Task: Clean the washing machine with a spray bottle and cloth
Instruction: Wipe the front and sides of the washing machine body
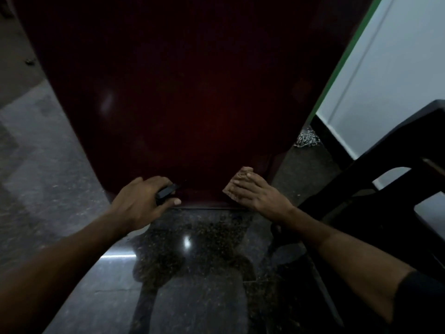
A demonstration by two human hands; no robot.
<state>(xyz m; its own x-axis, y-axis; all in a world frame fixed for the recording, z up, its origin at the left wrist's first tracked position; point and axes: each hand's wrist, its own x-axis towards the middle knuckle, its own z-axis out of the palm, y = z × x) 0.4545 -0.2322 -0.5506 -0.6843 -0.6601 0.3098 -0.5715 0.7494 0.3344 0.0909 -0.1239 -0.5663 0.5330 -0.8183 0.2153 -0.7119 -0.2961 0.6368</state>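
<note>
Two hands work low on the dark red front panel of the washing machine [183,97], close to its bottom edge where it meets the polished floor [197,297]. The right hand [250,191] lies flat with its fingers straight and together, pressing a small tan cloth [228,189] against the panel near the lower right corner. The left hand [142,201] has its fingers curled round a dark object, most likely the head of the spray bottle [166,192], held just beside the panel near the lower left; the bottle's body is hidden by the hand.

The step looks like wiping the lowest strip of the panel. To do it well, keep the whole palm behind the cloth so the pressure is even, and draw it in overlapping passes along the bottom edge toward the left corner. Aim any spray at the panel, not the floor, which could get slippery. A black chair [385,179] stands near the right elbow and may cramp the stroke.
</note>
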